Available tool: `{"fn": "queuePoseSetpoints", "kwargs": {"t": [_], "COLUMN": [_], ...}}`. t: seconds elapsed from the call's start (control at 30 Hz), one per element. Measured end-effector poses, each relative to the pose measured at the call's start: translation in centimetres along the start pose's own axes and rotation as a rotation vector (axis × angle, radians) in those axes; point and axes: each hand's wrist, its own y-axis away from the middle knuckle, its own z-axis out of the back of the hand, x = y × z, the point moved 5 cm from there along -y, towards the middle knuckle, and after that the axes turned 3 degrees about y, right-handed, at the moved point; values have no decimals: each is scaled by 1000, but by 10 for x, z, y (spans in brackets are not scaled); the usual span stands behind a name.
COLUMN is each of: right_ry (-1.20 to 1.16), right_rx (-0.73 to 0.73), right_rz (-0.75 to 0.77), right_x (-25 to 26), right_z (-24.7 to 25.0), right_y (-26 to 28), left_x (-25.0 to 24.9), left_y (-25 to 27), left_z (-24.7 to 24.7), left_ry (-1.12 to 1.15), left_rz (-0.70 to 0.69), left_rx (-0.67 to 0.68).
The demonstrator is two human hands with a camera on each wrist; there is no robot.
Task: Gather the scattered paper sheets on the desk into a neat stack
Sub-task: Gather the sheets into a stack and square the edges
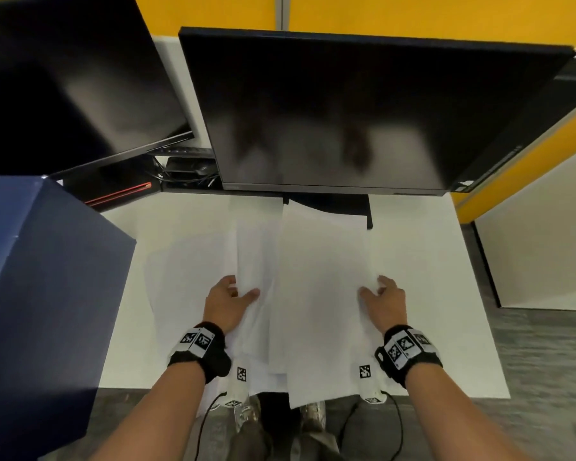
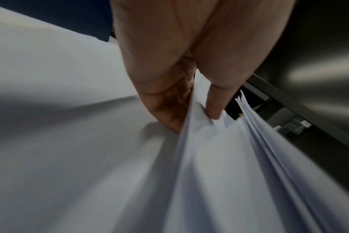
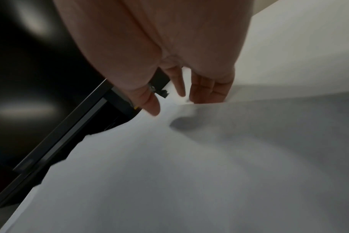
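You've got most of the paper sheets (image 1: 316,287) gathered mid-worktop (image 1: 429,294), each of your hands pinching a side: left hand (image 1: 226,302) thumb over, right hand (image 1: 384,302) likewise. Edges aren't squared, I'd judge; one sheet overhangs the near edge. The thin, limp white paper bows between grips.

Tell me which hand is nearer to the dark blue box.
Left. The left hand grips the sheets beside the dark blue box; the right hand is farther away.
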Motion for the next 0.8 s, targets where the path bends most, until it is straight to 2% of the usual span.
{"fn": "queuePoseSetpoints", "kwargs": {"t": [0.13, 0.23, 0.3, 0.33, 0.4, 0.47, 0.5, 0.53, 0.6, 0.67, 0.8], "right_ry": [152, 325, 169, 34, -241, -418, -461, -465, -385, -251, 15], "right_rx": [50, -68, -60, 12, 254, 451, 485, 460, 289, 172, 195], "right_rz": [29, 152, 277, 321, 345, 325, 309, 290, 215, 122, 8], "right_x": [7, 38, 68, 84, 111, 132, 137, 139, 128, 98, 45], "right_z": [-2, 1, -2, -7, -24, -37, -41, -41, -38, -39, -40], "right_y": [9, 28, 46, 56, 76, 92, 93, 92, 80, 63, 46], "left_x": [-43, -91, -112, -120, -129, -125, -119, -110, -84, -53, -13], "left_y": [16, 47, 62, 66, 64, 52, 44, 35, 21, 11, 2], "left_z": [41, 87, 119, 132, 142, 131, 119, 103, 64, 28, -6], "left_ry": [-90, -181, -198, -182, -105, -42, -3, 39, 75, 33, -51], "left_rz": [-138, -261, -337, -363, -363, -330, -307, -275, -183, -107, 28], "left_rx": [-172, -296, -361, -367, -315, -252, -209, -152, -48, 0, 25]}}
